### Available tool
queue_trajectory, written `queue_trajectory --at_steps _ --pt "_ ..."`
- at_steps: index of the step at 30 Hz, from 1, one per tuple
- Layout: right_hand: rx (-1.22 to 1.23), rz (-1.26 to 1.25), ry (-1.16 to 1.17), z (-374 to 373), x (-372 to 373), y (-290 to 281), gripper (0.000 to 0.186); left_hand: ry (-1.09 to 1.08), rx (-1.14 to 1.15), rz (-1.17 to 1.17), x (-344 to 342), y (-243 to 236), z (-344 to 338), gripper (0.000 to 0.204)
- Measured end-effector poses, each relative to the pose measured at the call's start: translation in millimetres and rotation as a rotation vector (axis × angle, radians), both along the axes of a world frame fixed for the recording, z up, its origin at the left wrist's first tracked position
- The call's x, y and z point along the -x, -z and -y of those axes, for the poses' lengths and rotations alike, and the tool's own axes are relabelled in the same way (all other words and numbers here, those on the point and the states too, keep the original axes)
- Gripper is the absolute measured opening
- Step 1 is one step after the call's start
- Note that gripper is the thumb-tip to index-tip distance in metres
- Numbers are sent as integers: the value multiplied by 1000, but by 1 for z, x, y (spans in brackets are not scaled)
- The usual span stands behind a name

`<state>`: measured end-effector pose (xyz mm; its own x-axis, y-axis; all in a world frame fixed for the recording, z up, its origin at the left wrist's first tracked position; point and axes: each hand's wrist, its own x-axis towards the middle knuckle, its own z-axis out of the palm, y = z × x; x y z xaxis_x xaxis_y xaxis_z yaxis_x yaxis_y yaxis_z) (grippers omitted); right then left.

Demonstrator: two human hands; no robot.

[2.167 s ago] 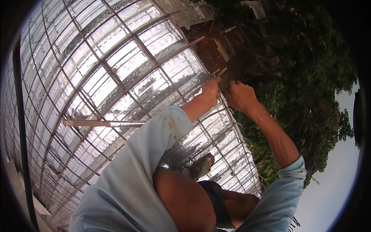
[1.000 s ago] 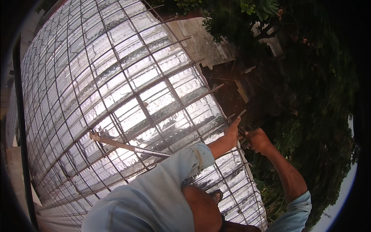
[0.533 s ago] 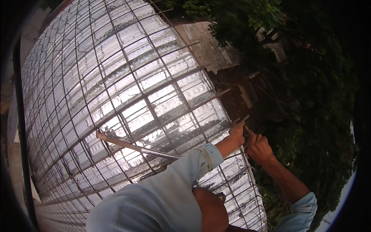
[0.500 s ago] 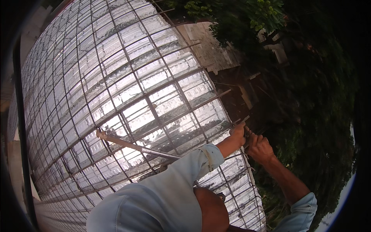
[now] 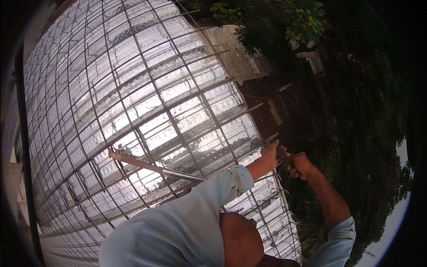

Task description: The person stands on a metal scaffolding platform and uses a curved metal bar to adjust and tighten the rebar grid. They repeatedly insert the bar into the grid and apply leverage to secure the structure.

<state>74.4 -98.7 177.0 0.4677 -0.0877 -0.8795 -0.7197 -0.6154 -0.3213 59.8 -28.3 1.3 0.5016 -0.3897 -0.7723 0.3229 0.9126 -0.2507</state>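
My left hand [image 5: 271, 154] is closed at the right edge of the corrugated metal deck [image 5: 195, 120], just below a steel bar end [image 5: 272, 137] that juts past the edge. Right beside it, my right hand [image 5: 301, 165] is curled into a fist out beyond the edge. Something thin and dark shows between the two hands, too small and shaded to name. What each palm holds is hidden by the fingers. A grid of rebar [image 5: 169, 109] covers the shiny deck.
A long bar tool with a rusty hooked head [image 5: 114, 155] and silver shaft [image 5: 180, 174] lies across the rebar left of my arm. Bar ends stick out along the deck edge. Beyond it are a drop, a corrugated roof [image 5: 235, 51] below and trees [image 5: 307, 22].
My right hand has turned, its wrist higher and its fist tighter, and the forearm has swung slightly left. My left hand stays at the deck edge, with fingers slightly shifted.
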Motion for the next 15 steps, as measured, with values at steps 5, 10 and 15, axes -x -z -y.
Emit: queue_trajectory --at_steps 5,10,15 --pt "511 588 -971 4 40 14 19 38 -1 171 9 16 5 17" --pt "855 825 -1698 -19 59 15 24 9 101 141 -1 17 0 22" --pt "380 366 -852 1 22 3 27 138 119 209 16 1 -5 27"
